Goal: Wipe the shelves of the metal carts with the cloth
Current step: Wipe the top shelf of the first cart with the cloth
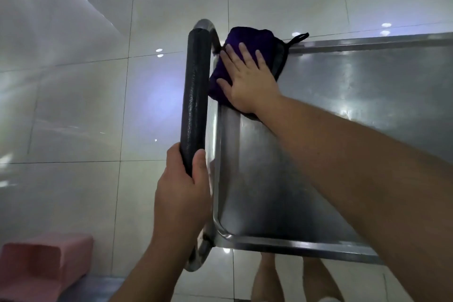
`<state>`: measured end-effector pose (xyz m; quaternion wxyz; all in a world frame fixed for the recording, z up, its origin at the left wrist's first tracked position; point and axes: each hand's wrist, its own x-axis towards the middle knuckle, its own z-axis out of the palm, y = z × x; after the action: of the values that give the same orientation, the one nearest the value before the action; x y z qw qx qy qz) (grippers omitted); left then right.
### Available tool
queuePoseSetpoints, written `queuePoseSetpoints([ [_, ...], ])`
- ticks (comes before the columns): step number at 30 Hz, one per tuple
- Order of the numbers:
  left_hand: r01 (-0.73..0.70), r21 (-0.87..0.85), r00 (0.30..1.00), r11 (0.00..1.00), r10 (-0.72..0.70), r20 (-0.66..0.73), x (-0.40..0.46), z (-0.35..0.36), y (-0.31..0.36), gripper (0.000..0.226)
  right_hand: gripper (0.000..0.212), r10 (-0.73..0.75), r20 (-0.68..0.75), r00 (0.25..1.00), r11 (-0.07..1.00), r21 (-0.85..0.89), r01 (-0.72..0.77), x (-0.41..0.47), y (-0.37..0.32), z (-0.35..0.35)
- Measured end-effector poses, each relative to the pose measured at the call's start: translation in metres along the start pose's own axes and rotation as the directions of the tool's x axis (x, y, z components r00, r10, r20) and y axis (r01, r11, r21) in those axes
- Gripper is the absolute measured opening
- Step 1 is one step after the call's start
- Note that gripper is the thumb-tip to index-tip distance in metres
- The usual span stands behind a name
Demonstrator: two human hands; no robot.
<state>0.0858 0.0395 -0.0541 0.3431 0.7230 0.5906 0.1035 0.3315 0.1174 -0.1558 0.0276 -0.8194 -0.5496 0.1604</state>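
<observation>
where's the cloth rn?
Head view, upper centre: the purple cloth lies in the far corner of the cart's top shelf, right beside the black handle, pressed flat under the right hand.

Glossy pale floor tiles (81,110) with thin dark joints mirror ceiling lights; a pink block (41,267) sits bottom left.

We saw a deep purple cloth (247,39) with black edging on the dull silver steel shelf (318,130). The cart's handle (193,105) wore black textured padding. Glossy white floor tiles (73,105) carried thin grey grout lines; a pink block (44,265) sat nearby.
</observation>
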Motion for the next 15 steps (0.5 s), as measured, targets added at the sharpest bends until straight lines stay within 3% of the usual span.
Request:
queuePoseSetpoints([
  [3,-0.005,0.024,1.000,1.000,0.006,-0.028,0.001,0.003,-0.002,0.042,0.073,0.060,0.002,0.998,0.998,-0.003,-0.060,-0.012,0.049,-0.006],
  [7,0.006,0.049,0.999,0.999,-0.004,-0.033,0.001,0.004,-0.003,0.032,0.076,0.296,-0.048,0.954,0.954,0.061,-0.293,-0.046,0.130,-0.016],
  [12,0.005,0.066,0.999,0.998,-0.003,-0.035,0.001,0.003,-0.004,0.029,0.083,0.662,-0.024,0.749,0.745,0.138,-0.653,-0.103,0.246,-0.034],
  [15,0.003,0.074,0.999,0.997,-0.001,-0.032,0.002,0.002,-0.004,0.026,0.086,0.736,-0.012,0.677,0.667,0.186,-0.721,-0.108,0.259,-0.035],
])
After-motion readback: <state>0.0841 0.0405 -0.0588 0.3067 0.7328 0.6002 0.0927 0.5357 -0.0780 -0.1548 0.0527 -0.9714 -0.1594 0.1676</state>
